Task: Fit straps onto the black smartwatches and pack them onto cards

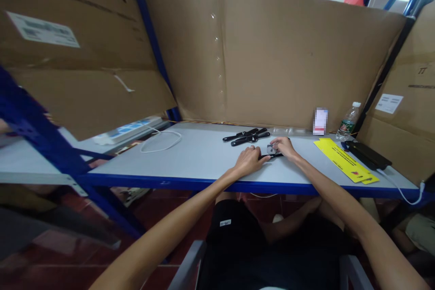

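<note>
My left hand [249, 160] rests near the table's front edge, its fingers closed over one end of a slim black handled item [277, 155] that lies on the tabletop. In a pinch, my right hand [284, 147] has a small grey, partly see-through piece [271, 149] just above that item. Whether the piece touches it, I cannot tell. Behind my hands, several similar black handled items [249, 136] lie in a loose, overlapping pile. Their exact kind is too small to make out.
The pale table [190, 158] has cardboard walls [272, 63] behind and beside it. To the right are yellow printed cards [345, 158], a black power bank-like device [369, 155] with a white cable, a bottle [348, 122] and an upright phone-like screen [320, 121]. A white cable [161, 132] loops at left.
</note>
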Action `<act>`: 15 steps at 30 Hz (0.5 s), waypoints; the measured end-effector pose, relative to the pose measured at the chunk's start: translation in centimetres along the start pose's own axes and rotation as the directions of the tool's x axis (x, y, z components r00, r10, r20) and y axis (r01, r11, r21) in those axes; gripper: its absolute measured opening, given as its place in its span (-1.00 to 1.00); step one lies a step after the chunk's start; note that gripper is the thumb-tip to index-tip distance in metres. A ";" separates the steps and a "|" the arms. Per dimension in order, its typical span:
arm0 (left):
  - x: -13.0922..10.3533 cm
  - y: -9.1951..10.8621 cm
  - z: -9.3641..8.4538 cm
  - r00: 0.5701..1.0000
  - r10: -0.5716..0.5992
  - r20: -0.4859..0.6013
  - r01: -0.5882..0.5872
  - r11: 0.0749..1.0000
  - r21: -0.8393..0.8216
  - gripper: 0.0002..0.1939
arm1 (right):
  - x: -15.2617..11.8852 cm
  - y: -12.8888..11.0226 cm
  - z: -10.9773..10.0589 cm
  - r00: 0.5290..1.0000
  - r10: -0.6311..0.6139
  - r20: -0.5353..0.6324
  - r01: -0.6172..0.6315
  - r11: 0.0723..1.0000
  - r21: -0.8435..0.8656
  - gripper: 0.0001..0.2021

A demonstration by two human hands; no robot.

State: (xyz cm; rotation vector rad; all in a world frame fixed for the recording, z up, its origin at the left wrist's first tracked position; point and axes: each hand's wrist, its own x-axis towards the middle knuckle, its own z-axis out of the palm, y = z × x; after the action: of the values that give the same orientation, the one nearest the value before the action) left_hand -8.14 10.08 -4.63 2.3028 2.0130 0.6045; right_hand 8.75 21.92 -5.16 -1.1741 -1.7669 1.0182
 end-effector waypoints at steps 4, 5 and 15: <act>0.7 0.1 0.6 0.999 -0.023 0.027 0.023 1.000 0.009 -0.53 | -0.3 -0.3 -0.6 1.000 0.005 -0.007 -0.005 0.999 0.034 -0.74; 0.8 0.1 0.8 0.999 -0.014 0.036 0.014 1.000 0.001 -0.56 | -0.4 -0.5 -0.8 1.000 0.009 -0.014 -0.008 0.999 0.049 -0.74; 1.9 -0.8 0.7 0.992 0.115 0.056 -0.113 0.993 -0.039 -0.69 | -0.7 -2.1 -1.1 0.981 -0.014 0.194 -0.013 0.990 0.139 -0.82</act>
State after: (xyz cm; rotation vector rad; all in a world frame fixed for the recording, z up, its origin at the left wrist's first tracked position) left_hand -8.51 12.19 -4.94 2.3980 1.8408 0.5664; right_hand 9.28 20.98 -2.94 -1.0154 -1.8119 1.2715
